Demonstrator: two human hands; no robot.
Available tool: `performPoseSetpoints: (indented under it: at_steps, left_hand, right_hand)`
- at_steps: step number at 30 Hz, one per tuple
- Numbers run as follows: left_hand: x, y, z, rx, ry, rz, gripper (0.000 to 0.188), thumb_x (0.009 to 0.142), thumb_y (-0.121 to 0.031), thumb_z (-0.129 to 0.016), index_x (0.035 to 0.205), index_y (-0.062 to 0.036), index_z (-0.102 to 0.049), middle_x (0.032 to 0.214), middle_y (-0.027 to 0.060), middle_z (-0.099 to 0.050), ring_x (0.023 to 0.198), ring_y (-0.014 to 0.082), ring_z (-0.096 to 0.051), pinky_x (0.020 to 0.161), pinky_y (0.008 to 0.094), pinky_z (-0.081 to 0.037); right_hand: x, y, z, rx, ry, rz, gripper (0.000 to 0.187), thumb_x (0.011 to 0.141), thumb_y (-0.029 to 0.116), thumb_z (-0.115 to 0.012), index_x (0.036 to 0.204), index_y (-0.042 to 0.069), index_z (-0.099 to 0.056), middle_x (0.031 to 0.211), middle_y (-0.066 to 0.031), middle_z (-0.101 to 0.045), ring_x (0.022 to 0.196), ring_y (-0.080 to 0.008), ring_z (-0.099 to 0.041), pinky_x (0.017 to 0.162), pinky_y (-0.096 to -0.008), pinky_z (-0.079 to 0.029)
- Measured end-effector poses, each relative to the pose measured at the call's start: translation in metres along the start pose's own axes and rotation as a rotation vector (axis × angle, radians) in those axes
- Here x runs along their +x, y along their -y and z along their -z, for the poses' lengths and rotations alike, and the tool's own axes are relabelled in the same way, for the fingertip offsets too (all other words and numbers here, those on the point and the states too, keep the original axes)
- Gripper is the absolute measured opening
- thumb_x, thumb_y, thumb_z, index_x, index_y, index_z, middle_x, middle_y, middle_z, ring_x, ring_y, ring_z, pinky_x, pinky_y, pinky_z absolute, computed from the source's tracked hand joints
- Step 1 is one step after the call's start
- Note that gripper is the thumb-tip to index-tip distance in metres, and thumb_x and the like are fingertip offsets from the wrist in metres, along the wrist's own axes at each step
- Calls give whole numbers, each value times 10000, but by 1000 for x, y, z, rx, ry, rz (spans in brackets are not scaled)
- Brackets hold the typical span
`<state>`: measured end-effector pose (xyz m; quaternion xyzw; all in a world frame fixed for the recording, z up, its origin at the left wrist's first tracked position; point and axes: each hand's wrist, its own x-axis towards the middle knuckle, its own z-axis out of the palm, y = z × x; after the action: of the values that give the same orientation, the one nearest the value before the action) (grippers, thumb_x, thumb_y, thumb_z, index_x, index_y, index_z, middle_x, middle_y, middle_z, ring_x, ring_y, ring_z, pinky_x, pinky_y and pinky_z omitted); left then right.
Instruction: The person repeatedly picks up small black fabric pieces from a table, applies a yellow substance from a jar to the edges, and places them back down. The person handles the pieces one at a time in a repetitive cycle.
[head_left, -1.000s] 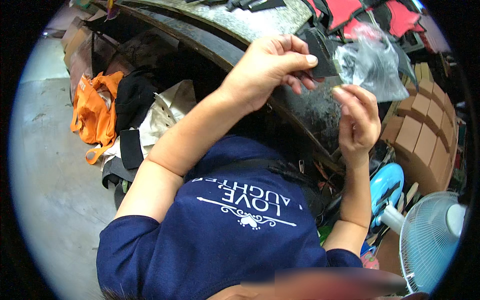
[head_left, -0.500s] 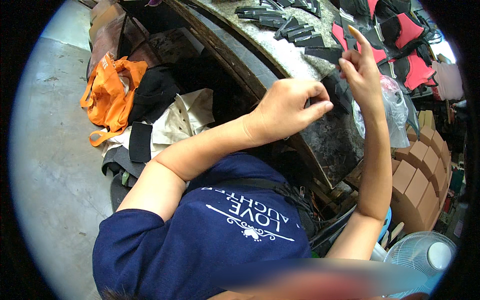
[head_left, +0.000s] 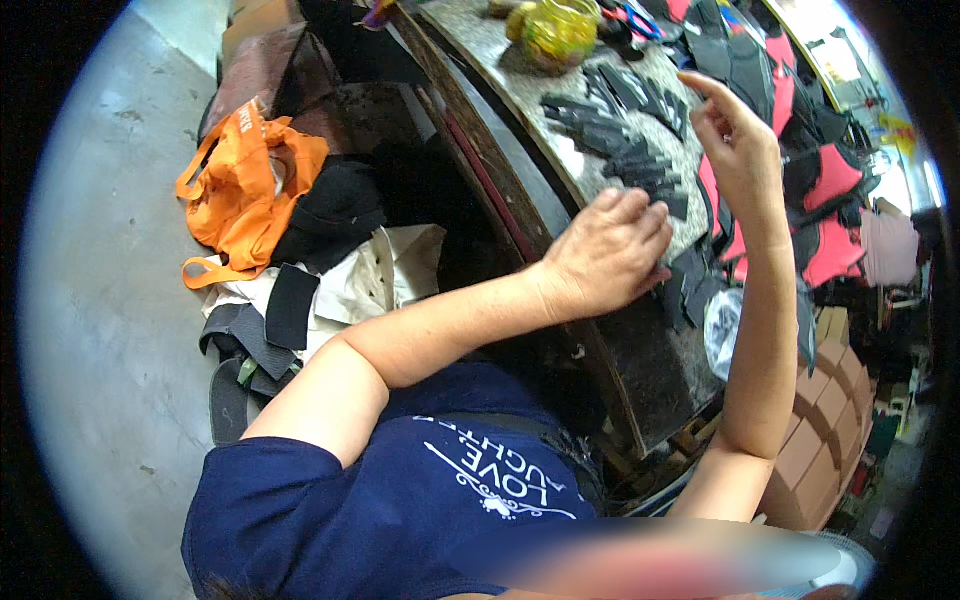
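My left hand (head_left: 607,252) is over the near table edge, back upward. Its fingers are bent close together with the tips turned down; whatever they hold, if anything, is hidden. My right hand (head_left: 745,150) is raised to its right, index finger stretched and thumb apart, with nothing visible in it. Just beyond my left hand, a flat black piece (head_left: 674,204) lies at the near end of overlapping rows of small black strips (head_left: 600,128) on the speckled tabletop. More dark flat pieces (head_left: 687,292) lie between my hands, partly covered.
A yellow see-through jar (head_left: 558,38) stands at the far end of the table. Pink and black sewn parts (head_left: 832,250) are heaped on the right, near a clear plastic bag (head_left: 722,332) and stacked brown blocks (head_left: 815,440). An orange bag (head_left: 240,200) lies on the left.
My right hand has let go of the black piece, which now lies with the strips. My left hand has turned its back upward and its fingers down. The view has shifted, bringing the jar in.
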<state>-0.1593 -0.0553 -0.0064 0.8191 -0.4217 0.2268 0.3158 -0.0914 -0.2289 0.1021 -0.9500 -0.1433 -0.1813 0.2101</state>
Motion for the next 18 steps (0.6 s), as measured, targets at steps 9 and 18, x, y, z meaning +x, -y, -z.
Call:
performPoseSetpoints:
  at_steps: [9,18]
  left_hand:
    - [0,1,5,-52,78,22,571,858,-395,-743,1286,-60,-568,1325,88,-583,1178,268,-498,1005,425,-415]
    - [1,1,5,-76,81,48,553,857,-405,-738,1263,-64,-582,1332,91,-594,1185,272,-510,1003,417,-416]
  right_hand:
    - [128,20,-54,-212,138,223,316,873,22,-612,1115,124,-789,1063,-140,-752,955,-274,-713,857,-385,-558]
    - [145,33,-39,-222,21,359,417,764,-46,-547,974,171,-834,1103,-106,-730,1032,-300,-688,914,-385,-540]
